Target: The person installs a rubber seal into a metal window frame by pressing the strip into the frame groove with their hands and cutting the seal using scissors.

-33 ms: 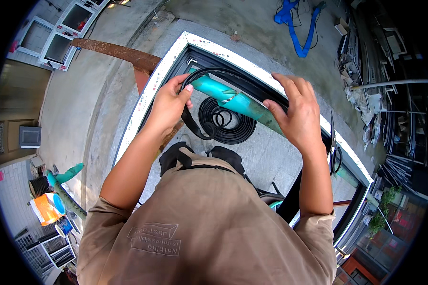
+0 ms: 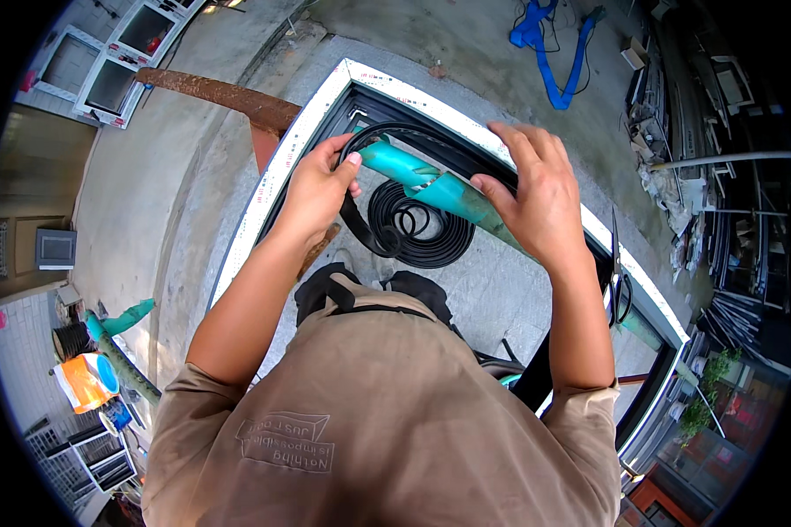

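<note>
A rectangular window frame with white film on its face (image 2: 404,90) and dark inner channels lies in front of me. My left hand (image 2: 318,191), at its left side, pinches a black rubber sealing strip (image 2: 351,221) between thumb and fingers. From there the strip arches along the far inner edge toward my right hand (image 2: 540,198). That hand rests over the far bar, fingers stretched out and thumb apart on the inner side; whether it touches the strip is hidden. The strip also hangs down to a black coil (image 2: 453,244) on the ground inside the frame.
A pipe wrapped in green (image 2: 455,195) runs beneath the frame, and a rusty beam (image 2: 215,90) juts out left. Scissors (image 2: 620,279) hang at the right bar. Blue strapping (image 2: 549,70) lies on the far concrete. An orange and white bucket (image 2: 88,383) stands at left.
My right hand has shifted slightly left along the far bar. The left hand keeps its pinch on the strip, nearly in place.
</note>
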